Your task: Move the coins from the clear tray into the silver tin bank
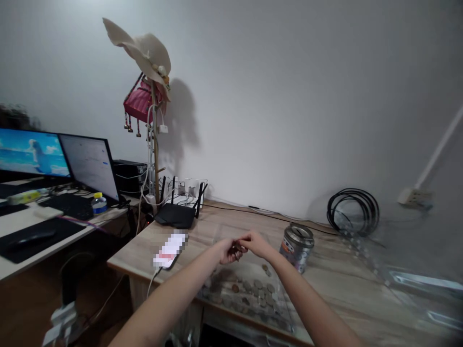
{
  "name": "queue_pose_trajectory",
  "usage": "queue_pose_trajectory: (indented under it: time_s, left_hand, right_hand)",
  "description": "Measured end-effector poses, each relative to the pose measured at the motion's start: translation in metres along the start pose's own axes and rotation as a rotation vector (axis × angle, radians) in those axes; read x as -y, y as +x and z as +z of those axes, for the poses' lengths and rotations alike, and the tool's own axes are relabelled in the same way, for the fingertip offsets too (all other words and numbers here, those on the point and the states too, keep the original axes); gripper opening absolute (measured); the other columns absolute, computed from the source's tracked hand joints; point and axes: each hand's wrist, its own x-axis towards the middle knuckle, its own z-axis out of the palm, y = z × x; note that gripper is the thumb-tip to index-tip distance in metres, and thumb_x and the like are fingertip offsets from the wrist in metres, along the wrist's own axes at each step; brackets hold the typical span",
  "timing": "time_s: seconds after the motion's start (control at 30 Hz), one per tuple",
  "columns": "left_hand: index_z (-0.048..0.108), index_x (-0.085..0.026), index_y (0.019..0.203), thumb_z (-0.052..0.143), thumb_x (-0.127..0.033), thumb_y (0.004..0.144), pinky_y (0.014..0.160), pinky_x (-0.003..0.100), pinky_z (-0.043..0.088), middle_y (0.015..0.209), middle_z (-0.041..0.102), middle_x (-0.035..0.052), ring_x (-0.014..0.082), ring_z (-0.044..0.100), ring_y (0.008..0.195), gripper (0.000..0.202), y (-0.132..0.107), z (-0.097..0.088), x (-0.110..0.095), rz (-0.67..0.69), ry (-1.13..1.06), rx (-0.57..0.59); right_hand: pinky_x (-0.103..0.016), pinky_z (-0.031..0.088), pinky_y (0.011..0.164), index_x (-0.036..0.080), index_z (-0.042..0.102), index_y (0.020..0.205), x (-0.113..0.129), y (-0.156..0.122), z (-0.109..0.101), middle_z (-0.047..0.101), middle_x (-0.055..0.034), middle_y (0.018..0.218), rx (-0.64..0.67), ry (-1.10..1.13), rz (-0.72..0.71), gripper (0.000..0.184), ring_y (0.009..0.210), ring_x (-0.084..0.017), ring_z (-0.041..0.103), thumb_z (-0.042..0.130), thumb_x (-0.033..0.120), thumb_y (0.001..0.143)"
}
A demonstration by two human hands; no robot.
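Observation:
My left hand (227,252) is curled around several coins (238,251), which show between its fingers. Touching it from the right is my right hand (254,244), its fingertips pinched together over those coins; whatever is between them is too small to make out. Both hands are above a clear plastic tray (289,315) at the front of the wooden table. Silver and brownish loose coins (258,292) lie in the tray below. A round metal tin (297,246) with a slot in its lid stands upright beside my right forearm.
A phone (170,249) on a white cable lies at the left, in front of a black router (177,215). Coiled black cable (352,212) leans at the wall, near clear plastic pieces (427,279). A stand holds a hat (144,50) and pink bag (139,101). Monitors (90,164) occupy another desk.

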Motion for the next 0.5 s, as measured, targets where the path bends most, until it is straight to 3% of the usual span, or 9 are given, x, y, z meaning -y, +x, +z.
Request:
queue_pose_trajectory:
  time_s: [0.1, 0.2, 0.3, 0.37, 0.4, 0.5]
  left_hand:
    - [0.049, -0.012, 0.057, 0.038, -0.026, 0.079, 0.031, 0.012, 0.016, 0.044, 0.041, -0.0015, 0.0028, 0.032, 0.035, 0.028, 0.01, -0.004, -0.011, -0.062, -0.205, 0.01]
    - [0.045, -0.012, 0.055, 0.034, -0.02, 0.08, 0.032, 0.012, 0.017, 0.044, 0.039, -0.0018, 0.003, 0.033, 0.035, 0.028, 0.023, -0.009, -0.023, -0.008, -0.322, -0.032]
    - [0.042, -0.013, 0.056, 0.034, -0.017, 0.078, 0.032, 0.012, 0.017, 0.044, 0.036, -0.0036, 0.0017, 0.029, 0.033, 0.025, 0.033, -0.016, -0.033, 0.049, -0.36, -0.029]
    - [0.04, -0.013, 0.055, 0.034, -0.017, 0.078, 0.032, 0.012, 0.016, 0.045, 0.035, -0.0044, 0.0011, 0.026, 0.032, 0.024, 0.037, -0.022, -0.037, 0.084, -0.398, -0.022]
    - [0.039, -0.013, 0.055, 0.033, -0.016, 0.078, 0.032, 0.012, 0.015, 0.045, 0.035, -0.0046, 0.001, 0.026, 0.032, 0.023, 0.039, -0.024, -0.037, 0.098, -0.42, -0.02]
    - [0.039, -0.013, 0.056, 0.031, -0.016, 0.078, 0.033, 0.012, 0.016, 0.046, 0.036, -0.0043, 0.0008, 0.028, 0.033, 0.023, 0.046, -0.03, -0.033, 0.135, -0.491, -0.033]
  right_hand:
    - [-0.022, 0.037, 0.052, 0.013, 0.063, 0.058, -0.007, 0.015, -0.007, 0.057, -0.001, 0.051, -0.141, -0.034, 0.012, 0.022, 0.051, -0.011, 0.048, 0.045, 0.024, 0.067]
    - [-0.026, 0.041, 0.059, 0.013, 0.064, 0.071, -0.017, 0.017, -0.027, 0.064, -0.0057, 0.068, -0.309, -0.054, 0.021, 0.023, 0.063, -0.015, 0.054, 0.045, 0.026, 0.067]
    - [-0.028, 0.042, 0.064, 0.018, 0.063, 0.076, -0.033, -0.002, -0.062, 0.065, -0.006, 0.075, -0.637, -0.176, 0.059, 0.024, 0.07, -0.017, 0.057, 0.043, 0.028, 0.069]
    - [-0.029, 0.04, 0.057, 0.021, 0.063, 0.073, -0.046, -0.022, -0.087, 0.065, -0.0055, 0.072, -0.914, -0.37, 0.236, 0.023, 0.067, -0.019, 0.057, 0.043, 0.033, 0.07]
    - [-0.029, 0.038, 0.053, 0.022, 0.063, 0.072, -0.054, -0.032, -0.097, 0.065, -0.0061, 0.072, -0.972, -0.43, 0.355, 0.022, 0.065, -0.02, 0.057, 0.044, 0.034, 0.069]
    - [-0.028, 0.035, 0.048, 0.024, 0.064, 0.066, -0.071, -0.054, -0.117, 0.066, -0.0064, 0.073, -0.95, -0.487, 0.575, 0.017, 0.061, -0.021, 0.057, 0.048, 0.032, 0.066]
